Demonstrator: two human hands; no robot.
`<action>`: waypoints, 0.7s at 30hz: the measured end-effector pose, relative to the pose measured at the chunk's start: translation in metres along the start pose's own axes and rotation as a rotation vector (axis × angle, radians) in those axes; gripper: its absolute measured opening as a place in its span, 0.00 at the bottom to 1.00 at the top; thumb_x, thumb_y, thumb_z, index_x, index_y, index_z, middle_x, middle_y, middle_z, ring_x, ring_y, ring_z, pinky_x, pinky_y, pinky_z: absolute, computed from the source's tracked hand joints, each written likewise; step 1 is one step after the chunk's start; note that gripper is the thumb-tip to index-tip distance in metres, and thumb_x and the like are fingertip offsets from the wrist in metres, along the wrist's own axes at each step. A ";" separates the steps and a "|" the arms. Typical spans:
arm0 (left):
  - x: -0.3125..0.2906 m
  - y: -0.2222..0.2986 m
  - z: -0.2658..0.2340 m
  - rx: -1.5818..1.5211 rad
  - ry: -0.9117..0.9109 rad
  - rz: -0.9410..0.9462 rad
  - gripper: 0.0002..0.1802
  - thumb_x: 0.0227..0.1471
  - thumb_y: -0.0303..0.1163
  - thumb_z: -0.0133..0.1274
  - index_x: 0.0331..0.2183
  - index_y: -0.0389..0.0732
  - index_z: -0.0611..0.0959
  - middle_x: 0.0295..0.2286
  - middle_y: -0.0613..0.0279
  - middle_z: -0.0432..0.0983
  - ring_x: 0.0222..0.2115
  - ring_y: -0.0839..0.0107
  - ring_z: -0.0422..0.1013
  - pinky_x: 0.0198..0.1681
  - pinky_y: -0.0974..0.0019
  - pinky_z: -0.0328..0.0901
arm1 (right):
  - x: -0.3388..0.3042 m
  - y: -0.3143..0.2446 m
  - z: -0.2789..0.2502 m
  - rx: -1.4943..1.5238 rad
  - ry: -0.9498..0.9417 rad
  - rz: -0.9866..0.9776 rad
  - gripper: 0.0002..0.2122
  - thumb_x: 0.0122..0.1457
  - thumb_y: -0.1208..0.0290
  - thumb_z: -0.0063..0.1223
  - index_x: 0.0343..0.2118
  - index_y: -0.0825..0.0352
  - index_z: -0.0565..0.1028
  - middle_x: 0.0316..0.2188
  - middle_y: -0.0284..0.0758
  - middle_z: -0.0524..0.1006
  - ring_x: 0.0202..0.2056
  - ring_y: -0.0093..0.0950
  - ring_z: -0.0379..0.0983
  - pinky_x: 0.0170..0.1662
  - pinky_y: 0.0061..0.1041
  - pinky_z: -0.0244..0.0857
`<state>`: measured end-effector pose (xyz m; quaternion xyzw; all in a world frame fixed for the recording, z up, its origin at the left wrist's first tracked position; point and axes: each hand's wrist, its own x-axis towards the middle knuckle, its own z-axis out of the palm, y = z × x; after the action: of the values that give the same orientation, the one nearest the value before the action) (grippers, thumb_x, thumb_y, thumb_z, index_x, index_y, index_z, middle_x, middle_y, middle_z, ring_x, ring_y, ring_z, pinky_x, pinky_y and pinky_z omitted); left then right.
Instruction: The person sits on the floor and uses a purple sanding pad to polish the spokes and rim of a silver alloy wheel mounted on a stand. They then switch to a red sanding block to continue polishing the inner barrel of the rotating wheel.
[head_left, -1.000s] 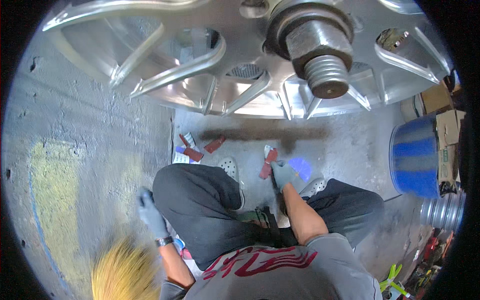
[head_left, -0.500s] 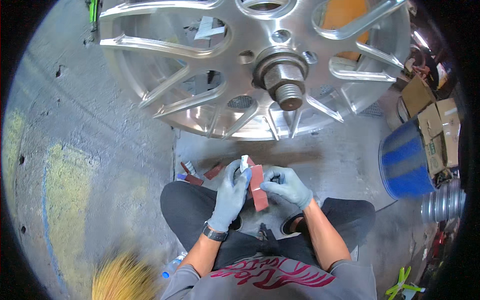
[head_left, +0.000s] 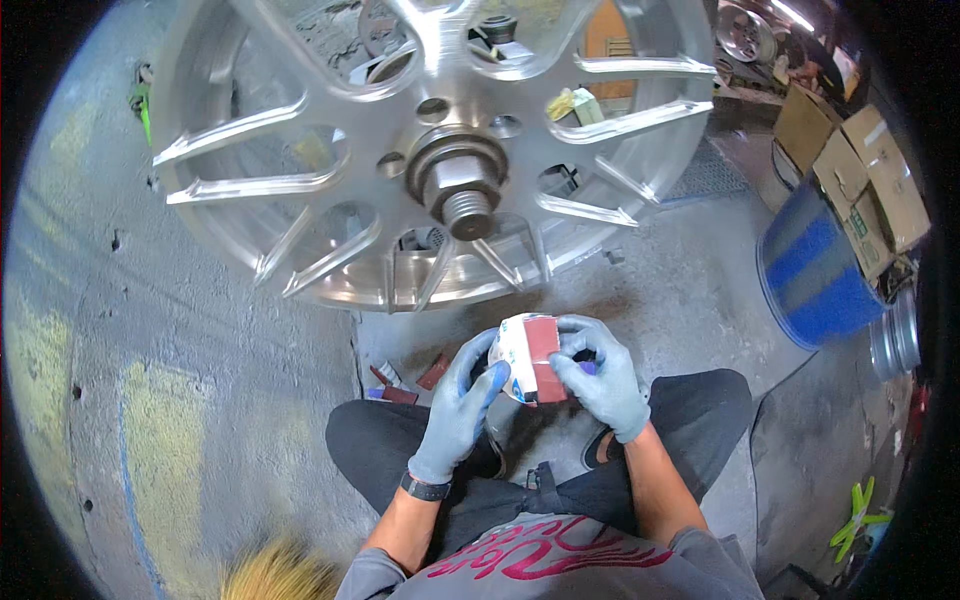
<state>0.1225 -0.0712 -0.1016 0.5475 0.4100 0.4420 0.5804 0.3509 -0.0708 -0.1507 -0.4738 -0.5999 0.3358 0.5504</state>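
Observation:
In front of my knees, my left hand [head_left: 462,400] and my right hand [head_left: 607,385], both in grey gloves, hold a folded piece of sandpaper [head_left: 544,358] between them. Its reddish-brown grit face shows on the right, its white printed backing on the left. The left thumb presses on the white side; the right thumb and fingers grip the red edge. A bit of something purple [head_left: 588,368] shows by the right fingers, mostly hidden. Beyond my hands, apart from them, stands a large bare-metal wheel rim [head_left: 365,130], with a hex nut [head_left: 462,180] on a threaded shaft at its hub.
Several sandpaper scraps [head_left: 433,371] lie on the floor left of my hands. At the right stands a blue drum [head_left: 815,265] with cardboard boxes [head_left: 870,190] on top, beside a metal cylinder [head_left: 893,335]. Yellow bristles [head_left: 280,575] show at the lower left, a green cross-shaped thing [head_left: 855,520] lower right.
The sandpaper has gone from a narrow upright strip to a wider folded piece showing more white backing. My hands are farther apart. The view has shifted, so the rim sits farther left.

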 end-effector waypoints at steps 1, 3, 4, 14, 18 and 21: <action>0.003 0.004 0.005 0.023 -0.024 0.022 0.28 0.71 0.36 0.54 0.65 0.30 0.72 0.59 0.55 0.74 0.61 0.69 0.67 0.66 0.63 0.60 | 0.000 -0.006 -0.001 0.001 0.015 0.001 0.06 0.59 0.75 0.68 0.35 0.70 0.80 0.51 0.48 0.81 0.51 0.34 0.79 0.56 0.34 0.71; 0.005 0.009 0.016 0.052 -0.067 0.037 0.28 0.71 0.36 0.54 0.65 0.30 0.72 0.59 0.55 0.73 0.62 0.69 0.67 0.67 0.62 0.59 | -0.004 -0.015 -0.002 0.044 0.044 0.026 0.06 0.57 0.75 0.69 0.35 0.69 0.81 0.52 0.51 0.80 0.60 0.42 0.75 0.63 0.39 0.66; 0.004 0.011 0.021 0.004 -0.062 -0.009 0.29 0.71 0.36 0.55 0.65 0.30 0.72 0.60 0.55 0.73 0.62 0.68 0.67 0.67 0.62 0.59 | -0.006 -0.011 -0.003 -0.002 0.071 -0.015 0.06 0.58 0.76 0.68 0.35 0.69 0.81 0.52 0.49 0.81 0.56 0.39 0.78 0.60 0.37 0.69; 0.027 0.012 0.044 -0.169 -0.190 -0.044 0.36 0.74 0.54 0.46 0.67 0.33 0.70 0.60 0.51 0.74 0.57 0.64 0.74 0.59 0.59 0.70 | -0.015 0.003 -0.021 0.362 0.153 0.146 0.04 0.61 0.79 0.65 0.37 0.71 0.81 0.47 0.42 0.82 0.49 0.31 0.79 0.54 0.32 0.72; 0.026 0.002 0.050 -0.110 -0.148 -0.078 0.29 0.74 0.45 0.51 0.64 0.32 0.74 0.55 0.57 0.78 0.52 0.71 0.75 0.57 0.65 0.68 | -0.019 -0.002 -0.024 0.336 0.090 0.124 0.06 0.63 0.79 0.64 0.41 0.72 0.81 0.45 0.39 0.81 0.47 0.27 0.77 0.52 0.28 0.71; 0.026 -0.003 0.059 -0.112 -0.077 -0.115 0.24 0.70 0.36 0.58 0.60 0.32 0.78 0.50 0.62 0.80 0.49 0.76 0.74 0.56 0.68 0.67 | -0.026 0.001 -0.022 0.400 0.061 0.200 0.07 0.65 0.78 0.63 0.45 0.72 0.81 0.45 0.37 0.81 0.47 0.24 0.77 0.51 0.26 0.71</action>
<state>0.1868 -0.0619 -0.1008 0.5062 0.3926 0.4091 0.6498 0.3709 -0.0975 -0.1567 -0.4224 -0.4543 0.4865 0.6153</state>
